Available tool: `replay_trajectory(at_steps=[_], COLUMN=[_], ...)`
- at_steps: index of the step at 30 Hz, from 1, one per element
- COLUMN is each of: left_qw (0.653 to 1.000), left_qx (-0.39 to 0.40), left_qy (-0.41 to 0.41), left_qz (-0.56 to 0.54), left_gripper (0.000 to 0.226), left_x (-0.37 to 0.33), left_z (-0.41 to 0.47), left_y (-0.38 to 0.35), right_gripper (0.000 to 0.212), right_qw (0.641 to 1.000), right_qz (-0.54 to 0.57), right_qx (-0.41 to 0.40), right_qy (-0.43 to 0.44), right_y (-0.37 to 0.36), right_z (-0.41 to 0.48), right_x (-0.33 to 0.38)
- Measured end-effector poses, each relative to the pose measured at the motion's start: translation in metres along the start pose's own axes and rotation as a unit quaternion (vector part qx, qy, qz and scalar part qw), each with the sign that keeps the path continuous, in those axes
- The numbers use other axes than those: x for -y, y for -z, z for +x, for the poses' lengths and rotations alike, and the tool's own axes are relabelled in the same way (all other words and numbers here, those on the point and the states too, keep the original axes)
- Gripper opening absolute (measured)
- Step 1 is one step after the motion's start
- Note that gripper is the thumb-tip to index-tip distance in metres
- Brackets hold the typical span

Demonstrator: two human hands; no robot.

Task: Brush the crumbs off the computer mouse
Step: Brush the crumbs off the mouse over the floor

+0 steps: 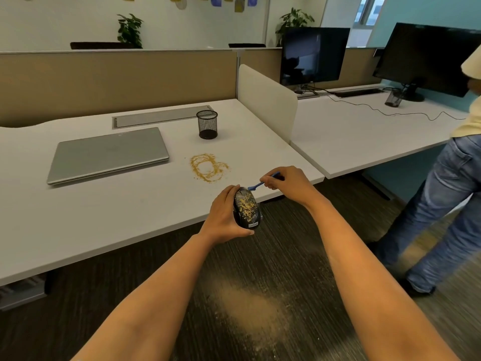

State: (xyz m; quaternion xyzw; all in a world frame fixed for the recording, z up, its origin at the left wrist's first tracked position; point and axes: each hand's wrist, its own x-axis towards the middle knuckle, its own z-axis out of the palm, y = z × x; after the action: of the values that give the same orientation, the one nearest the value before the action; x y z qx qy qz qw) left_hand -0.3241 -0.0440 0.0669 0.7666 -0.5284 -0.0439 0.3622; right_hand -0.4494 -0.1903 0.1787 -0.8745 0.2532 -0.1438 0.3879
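My left hand (225,217) grips a black computer mouse (246,207) from its left side and holds it in the air just off the desk's front edge. Yellow crumbs cover the mouse's top. My right hand (287,181) pinches the handle of a small blue brush (257,184), whose head touches the far end of the mouse. A ring of yellow crumbs (209,167) lies on the white desk (130,204) behind the mouse.
A shut grey laptop (108,155) lies at the left, a black mesh pen cup (207,124) behind the crumbs. A white divider (268,100) splits off the neighbouring desk with two monitors (313,54). A person in jeans (442,204) stands at the right. Crumb dust (250,306) marks the carpet.
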Motion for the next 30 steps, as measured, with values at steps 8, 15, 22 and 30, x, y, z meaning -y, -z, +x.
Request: replay_trajectory(at_steps=[8,15,22,30], left_qw=[1.0,1.0,0.999,0.999], left_qx=[0.003,0.007,0.025,0.022], left_qy=[-0.003,-0.001,-0.02,-0.024], left_qz=[-0.004,-0.006,0.004,0.014], left_gripper=[0.117,0.118,0.12,0.119], left_x=[0.009,0.017,0.015,0.012], left_z=[-0.009,-0.015,-0.016,0.001], left_y=[0.011,0.022,0.018,0.017], right_gripper=[0.024,0.024,0.023,0.024], right_qw=[0.999,0.999,0.998,0.997], right_qz=[-0.006,-0.036,-0.03,-0.063], right_qx=[-0.038,-0.01,-0.059,-0.02], right_qy=[0.007,-0.004,0.023,0.04], right_y=[-0.003,-0.013,-0.026,-0.007], right_z=[-0.003,-0.012,-0.007,0.001], right_x=[0.02,0.025,0.038,0.04])
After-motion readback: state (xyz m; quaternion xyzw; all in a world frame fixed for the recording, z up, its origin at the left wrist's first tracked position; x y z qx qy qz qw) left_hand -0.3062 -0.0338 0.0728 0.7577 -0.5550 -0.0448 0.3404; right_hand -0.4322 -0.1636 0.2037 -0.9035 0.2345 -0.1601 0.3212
